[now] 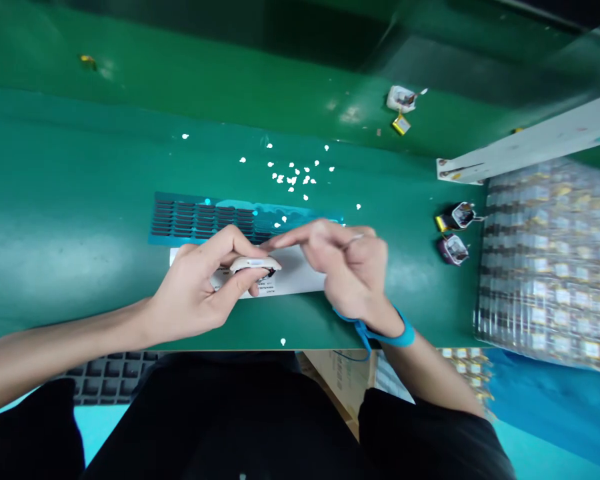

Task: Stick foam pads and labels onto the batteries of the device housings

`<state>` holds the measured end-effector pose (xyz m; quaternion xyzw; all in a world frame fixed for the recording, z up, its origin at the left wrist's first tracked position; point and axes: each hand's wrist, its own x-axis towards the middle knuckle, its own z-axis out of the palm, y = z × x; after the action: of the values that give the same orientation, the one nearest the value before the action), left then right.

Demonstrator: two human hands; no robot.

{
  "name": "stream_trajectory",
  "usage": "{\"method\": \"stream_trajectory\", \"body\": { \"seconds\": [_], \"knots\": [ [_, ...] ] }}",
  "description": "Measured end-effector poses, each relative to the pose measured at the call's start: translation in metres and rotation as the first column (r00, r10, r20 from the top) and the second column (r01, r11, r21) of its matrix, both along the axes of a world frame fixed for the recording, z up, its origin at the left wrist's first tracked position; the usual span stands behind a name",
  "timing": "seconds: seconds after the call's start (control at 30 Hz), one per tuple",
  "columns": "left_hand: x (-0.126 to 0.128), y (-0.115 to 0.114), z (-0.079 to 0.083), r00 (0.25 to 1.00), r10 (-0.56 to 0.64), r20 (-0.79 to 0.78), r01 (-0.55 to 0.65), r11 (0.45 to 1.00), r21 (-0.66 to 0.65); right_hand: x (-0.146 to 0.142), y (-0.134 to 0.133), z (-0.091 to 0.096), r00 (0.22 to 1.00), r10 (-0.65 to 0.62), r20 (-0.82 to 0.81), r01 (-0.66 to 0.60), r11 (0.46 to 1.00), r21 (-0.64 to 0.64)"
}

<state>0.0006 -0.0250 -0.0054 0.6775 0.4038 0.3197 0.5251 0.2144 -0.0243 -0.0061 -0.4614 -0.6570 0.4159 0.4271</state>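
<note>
My left hand (207,287) pinches a small white rounded part (254,265) between thumb and fingers, just above a white labelled strip (300,277) on the green bench. My right hand (343,263), with a blue wrist strap (397,337), reaches in from the right with its index finger stretched toward the white part and its fingertip touching or almost touching it. Its other fingers are curled. Behind both hands lies a blue sheet of small dark stickers (200,218).
Several tiny white scraps (293,175) litter the bench behind the sheet. Two small dark assemblies (455,230) sit at the right, next to a tray of many wrapped parts (550,260). Another small unit (401,100) lies farther back. A black grid tray (110,373) shows below the bench edge.
</note>
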Motion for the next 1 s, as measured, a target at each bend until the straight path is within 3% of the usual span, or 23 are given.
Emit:
{"method": "stream_trajectory", "body": {
  "seconds": [0.1,0.17,0.2,0.27,0.33,0.4,0.6,0.77,1.0],
  "knots": [
    [-0.002,0.002,-0.001,0.995,-0.035,-0.089,0.044,0.995,0.091,0.013,0.008,0.003,0.985,-0.149,-0.092,0.157,0.984,0.081],
    [-0.002,0.005,-0.003,0.988,-0.057,-0.141,0.074,0.990,0.119,0.021,0.014,0.007,0.973,-0.225,0.042,0.220,0.970,0.107],
    [-0.002,0.008,-0.004,0.983,-0.064,-0.170,0.086,0.988,0.127,0.025,0.016,0.010,0.969,-0.210,0.128,0.201,0.976,0.080],
    [-0.001,0.012,-0.007,0.972,-0.069,-0.223,0.102,0.985,0.138,0.030,0.020,0.015,0.972,-0.049,0.231,0.064,0.996,-0.058],
    [0.000,0.017,-0.010,0.965,-0.071,-0.254,0.111,0.983,0.144,0.032,0.023,0.019,0.965,0.147,0.218,-0.108,0.978,-0.179],
    [0.000,0.020,-0.012,0.962,-0.077,-0.263,0.117,0.983,0.140,0.032,0.026,0.020,0.954,0.247,0.170,-0.205,0.951,-0.231],
    [0.000,0.023,-0.013,0.960,-0.073,-0.269,0.115,0.983,0.143,0.033,0.031,0.017,0.932,0.338,0.128,-0.273,0.890,-0.366],
    [0.001,0.023,-0.013,0.959,-0.074,-0.275,0.115,0.984,0.136,0.030,0.030,0.013,0.922,0.365,0.126,-0.298,0.880,-0.369],
    [0.001,0.023,-0.015,0.956,-0.080,-0.281,0.122,0.983,0.138,0.021,0.026,0.006,0.918,0.396,-0.008,-0.344,0.787,-0.512]
  ]
}}
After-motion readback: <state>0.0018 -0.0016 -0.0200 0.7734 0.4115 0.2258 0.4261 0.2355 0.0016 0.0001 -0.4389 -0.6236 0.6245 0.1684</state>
